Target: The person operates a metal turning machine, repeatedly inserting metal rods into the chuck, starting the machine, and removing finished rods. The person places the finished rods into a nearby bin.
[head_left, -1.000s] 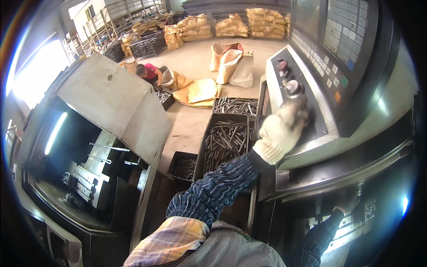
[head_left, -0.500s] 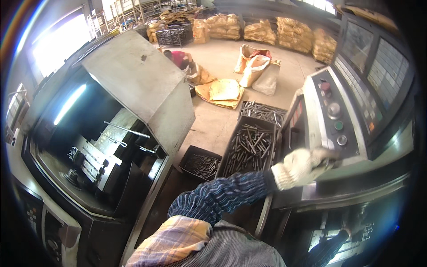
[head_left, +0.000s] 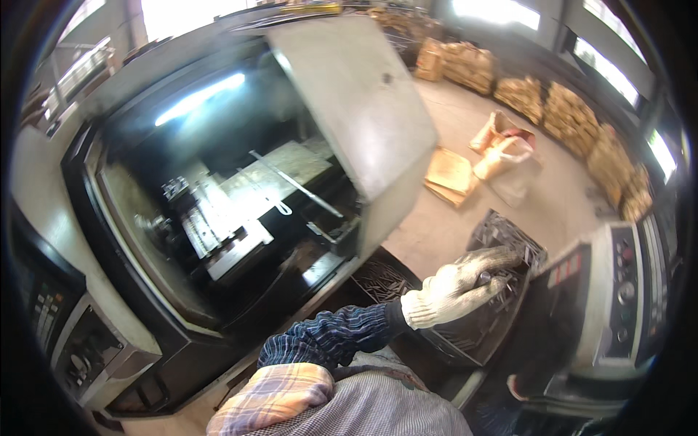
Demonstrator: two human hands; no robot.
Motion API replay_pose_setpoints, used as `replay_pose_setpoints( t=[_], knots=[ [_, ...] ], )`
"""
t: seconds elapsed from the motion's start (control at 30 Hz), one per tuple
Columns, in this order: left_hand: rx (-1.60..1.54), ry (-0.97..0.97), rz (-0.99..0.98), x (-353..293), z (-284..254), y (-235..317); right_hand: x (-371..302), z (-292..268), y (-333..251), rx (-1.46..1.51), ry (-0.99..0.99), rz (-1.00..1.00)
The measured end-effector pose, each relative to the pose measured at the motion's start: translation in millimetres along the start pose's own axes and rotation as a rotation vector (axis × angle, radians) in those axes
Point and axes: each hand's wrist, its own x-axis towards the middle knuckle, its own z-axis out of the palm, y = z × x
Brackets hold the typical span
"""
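My left hand (head_left: pixel 458 287), in a white knit glove with a dark cuff, reaches out over a dark bin (head_left: pixel 476 360) of metal rods. Between its thumb and fingers a short metal rod (head_left: pixel 485 277) shows its round end, so the hand is closed on it. Part of the bin's contents lies hidden behind the glove. My right hand does not show clearly; the lower right, beside the right-hand machine, is dark.
At left stands a machine (head_left: pixel 392 109) with its lit work chamber open. A control panel (head_left: pixel 624 291) rises at right. A smaller bin of rods (head_left: pixel 382 280) sits between. Open sacks (head_left: pixel 502 156) and a folded stack (head_left: pixel 448 174) lie on the floor beyond.
My view has swung left. My left hand has moved from beside the right-hand control panel to over the rod bin. My right hand, earlier inside the right machine, no longer shows clearly.
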Motion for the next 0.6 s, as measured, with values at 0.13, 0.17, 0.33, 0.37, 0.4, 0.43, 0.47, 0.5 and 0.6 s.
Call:
replay_pose_setpoints(
  t=[0.13, 0.17, 0.33, 0.37, 0.4, 0.43, 0.47, 0.5, 0.6],
  knots=[
    [-0.108, 0.034, -0.301, -29, -90, 28, -46, 136, -51, 0.415, -0.703, 0.065],
    [-0.106, 0.097, -0.308, -41, -110, 29, -57, 164, -68, 0.48, -0.857, 0.055],
    [-0.154, 0.42, -0.396, -100, -185, 29, -96, 270, -136, 0.675, -1.311, -0.001],
    [-0.171, 0.504, -0.403, -111, -193, 27, -101, 283, -145, 0.72, -1.38, 0.074],
    [-0.196, 0.584, -0.4, -121, -204, 26, -105, 295, -157, 0.749, -1.442, 0.151],
    [-0.216, 0.657, -0.457, -126, -217, 30, -108, 307, -166, 0.759, -1.492, 0.233],
    [-0.238, 0.731, -0.513, -130, -230, 34, -113, 316, -176, 0.767, -1.505, 0.371],
    [-0.387, 0.812, -0.406, -140, -243, 23, -117, 325, -179, 0.825, -1.498, 0.434],
    [-0.214, 1.078, -0.357, -160, -288, 7, -130, 356, -178, 0.977, -1.493, 0.57]
  ],
)
